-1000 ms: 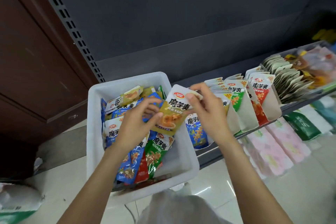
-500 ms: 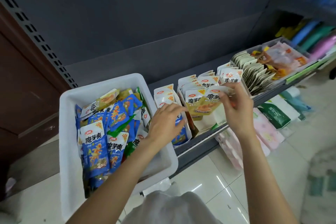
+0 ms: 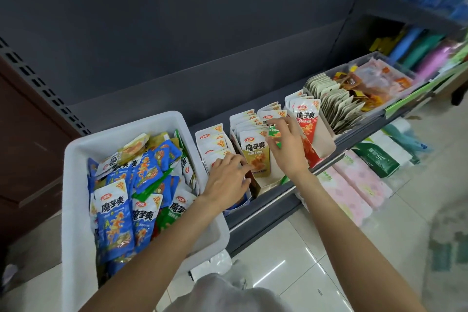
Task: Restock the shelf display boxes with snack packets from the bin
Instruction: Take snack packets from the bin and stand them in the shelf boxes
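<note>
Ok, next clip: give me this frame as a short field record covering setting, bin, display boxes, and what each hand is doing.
setting: shop shelf above a tiled floor
bin: white bin at the left, piled with mostly blue snack packets
display boxes: a row on the shelf; yellow packet fronts the second box
left hand: fingers resting at the yellow packet's lower left corner
right hand: fingers on the packets in the next box over
</note>
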{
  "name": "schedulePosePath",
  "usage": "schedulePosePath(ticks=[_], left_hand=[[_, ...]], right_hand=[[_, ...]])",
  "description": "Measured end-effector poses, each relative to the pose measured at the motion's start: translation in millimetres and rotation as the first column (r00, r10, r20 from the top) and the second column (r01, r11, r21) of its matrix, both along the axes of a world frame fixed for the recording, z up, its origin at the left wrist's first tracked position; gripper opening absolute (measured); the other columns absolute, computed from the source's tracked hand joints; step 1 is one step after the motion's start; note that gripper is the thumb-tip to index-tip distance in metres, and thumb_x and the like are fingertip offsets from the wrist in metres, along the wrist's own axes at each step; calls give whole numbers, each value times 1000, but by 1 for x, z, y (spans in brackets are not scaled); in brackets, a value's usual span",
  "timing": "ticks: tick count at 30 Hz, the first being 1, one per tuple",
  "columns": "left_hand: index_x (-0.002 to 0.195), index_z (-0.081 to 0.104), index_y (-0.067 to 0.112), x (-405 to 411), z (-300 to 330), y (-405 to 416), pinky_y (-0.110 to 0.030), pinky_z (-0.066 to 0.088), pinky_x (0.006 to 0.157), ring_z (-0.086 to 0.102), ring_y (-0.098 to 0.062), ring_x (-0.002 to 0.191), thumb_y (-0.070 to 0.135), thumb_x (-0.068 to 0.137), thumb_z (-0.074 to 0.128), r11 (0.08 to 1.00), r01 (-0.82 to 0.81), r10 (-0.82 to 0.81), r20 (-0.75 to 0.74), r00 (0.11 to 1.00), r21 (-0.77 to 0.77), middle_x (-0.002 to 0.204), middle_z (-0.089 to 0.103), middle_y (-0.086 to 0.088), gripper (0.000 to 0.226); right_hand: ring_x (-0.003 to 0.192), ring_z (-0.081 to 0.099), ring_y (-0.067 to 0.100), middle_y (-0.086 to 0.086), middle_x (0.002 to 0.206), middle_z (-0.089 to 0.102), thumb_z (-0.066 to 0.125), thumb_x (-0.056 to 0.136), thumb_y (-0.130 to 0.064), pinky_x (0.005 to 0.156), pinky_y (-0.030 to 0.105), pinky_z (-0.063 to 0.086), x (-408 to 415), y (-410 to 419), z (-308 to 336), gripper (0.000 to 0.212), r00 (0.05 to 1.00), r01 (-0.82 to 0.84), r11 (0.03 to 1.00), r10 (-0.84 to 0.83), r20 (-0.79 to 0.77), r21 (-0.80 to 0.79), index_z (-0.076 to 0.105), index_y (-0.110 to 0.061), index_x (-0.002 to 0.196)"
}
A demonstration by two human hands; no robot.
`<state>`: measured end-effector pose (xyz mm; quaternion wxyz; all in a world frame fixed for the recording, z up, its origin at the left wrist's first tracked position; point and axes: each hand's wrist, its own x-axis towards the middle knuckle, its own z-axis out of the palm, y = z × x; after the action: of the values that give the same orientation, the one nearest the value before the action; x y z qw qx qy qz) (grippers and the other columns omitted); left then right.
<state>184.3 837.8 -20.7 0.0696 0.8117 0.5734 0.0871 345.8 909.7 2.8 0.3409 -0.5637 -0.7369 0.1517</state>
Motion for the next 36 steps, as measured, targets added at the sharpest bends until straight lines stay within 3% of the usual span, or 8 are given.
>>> schedulePosePath(ticks=[4, 6, 12, 17, 21, 28, 33, 36], left_hand=[[128, 54, 27, 0, 2, -1, -34, 37, 97, 37, -17, 121, 33, 95, 47, 1000, 0, -1, 91, 996, 11, 127, 50, 4, 35], [120, 60, 25, -2, 9, -5, -31, 41, 92, 44, -14, 113, 31, 93, 50, 997, -41, 24, 224, 974, 70, 118, 57, 5, 29], [98, 64, 18, -52, 27, -52, -26, 48, 71, 60, -7, 81, 37, 89, 46, 903, -399, 235, 594, 769, 158, 87, 65, 11, 27], [101, 64, 19, -125, 8, -93, -34, 49, 76, 59, -14, 86, 25, 85, 63, 807, -591, 526, 465, 712, -7, 87, 65, 11, 17], [116, 61, 20, -160, -9, -116, -44, 46, 91, 53, -28, 110, 23, 81, 70, 743, -653, 667, 229, 709, -146, 113, 61, -5, 36], [129, 52, 19, -176, -15, -131, -36, 31, 106, 39, -28, 122, 29, 80, 71, 765, -614, 638, 98, 764, -194, 131, 47, -4, 54], [132, 50, 20, -180, -17, -132, -32, 33, 104, 36, -23, 124, 30, 80, 71, 774, -588, 627, 157, 763, -234, 134, 44, -1, 57], [132, 48, 22, -186, -17, -132, -29, 33, 101, 36, -22, 123, 31, 80, 70, 785, -569, 614, 179, 769, -247, 133, 43, 0, 57]], right_hand=[[117, 48, 21, 13, 128, 48, 62, 88, -5, 92, 24, 45, 1, -13, 4, 31, 999, 45, 995, -45, -6, 84, 56, -10, 118], [116, 45, 17, 12, 121, 52, 61, 87, -3, 96, 16, 36, -1, -27, 9, 28, 999, -10, 989, 15, -31, 146, 58, -8, 115], [92, 59, 16, -1, 102, 61, 55, 90, -11, 78, 27, 47, -38, -69, 26, 14, 936, -350, 934, 352, -25, 76, 63, -14, 102], [91, 62, 21, 3, 100, 63, 54, 89, -11, 72, 38, 51, -89, -85, 16, 18, 807, -578, 804, 588, 46, -138, 64, -13, 105], [95, 63, 22, 7, 107, 66, 56, 91, -15, 82, 39, 50, -131, -93, -2, 25, 763, -594, 741, 642, 72, -313, 62, -9, 115], [104, 59, 31, 12, 110, 62, 50, 95, -38, 76, 34, 45, -186, -110, -25, 36, 758, -397, 765, 585, 288, -507, 52, -9, 118], [102, 60, 31, 13, 109, 62, 54, 92, -45, 77, 38, 47, -207, -115, -29, 45, 842, -258, 792, 465, 273, -553, 48, -5, 113], [104, 59, 33, 16, 109, 63, 50, 96, -31, 82, 38, 47, -214, -116, -30, 31, 882, -235, 788, 419, 217, -569, 51, -2, 109]])
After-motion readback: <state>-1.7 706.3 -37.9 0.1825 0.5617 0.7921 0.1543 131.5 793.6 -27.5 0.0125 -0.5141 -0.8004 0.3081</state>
